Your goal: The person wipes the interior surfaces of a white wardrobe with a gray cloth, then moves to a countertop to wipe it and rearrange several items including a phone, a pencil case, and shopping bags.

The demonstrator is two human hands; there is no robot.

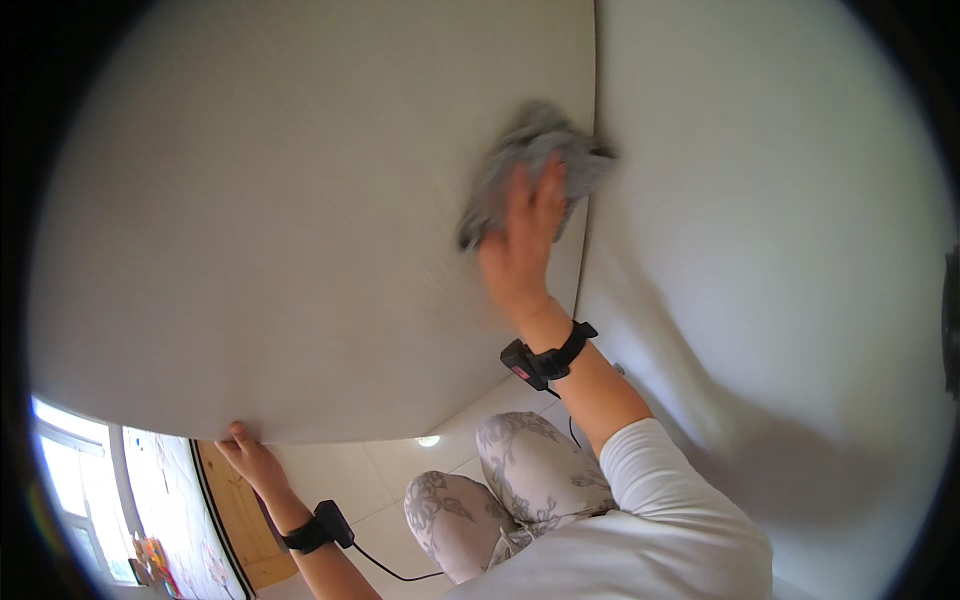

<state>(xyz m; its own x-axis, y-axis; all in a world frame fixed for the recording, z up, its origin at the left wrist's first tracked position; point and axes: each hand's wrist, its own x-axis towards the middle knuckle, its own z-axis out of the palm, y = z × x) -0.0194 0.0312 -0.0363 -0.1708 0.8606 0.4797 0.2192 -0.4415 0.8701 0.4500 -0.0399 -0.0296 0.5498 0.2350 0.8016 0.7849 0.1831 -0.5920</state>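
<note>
My right hand presses a crumpled grey cloth flat against a large off-white panel. Both the hand and the cloth are blurred. The cloth lies at the panel's right side and overlaps the dark seam beside a pale wall. At the near left, my left hand grips the panel's edge, one digit showing over the surface. A black strap with a small box sits on each wrist, and a cable runs from each box.
Below the panel are pale floor tiles and my bent knees in patterned trousers. A mattress on a wooden bed frame stands at the lower left, near a bright window. Several colourful small objects sit by it.
</note>
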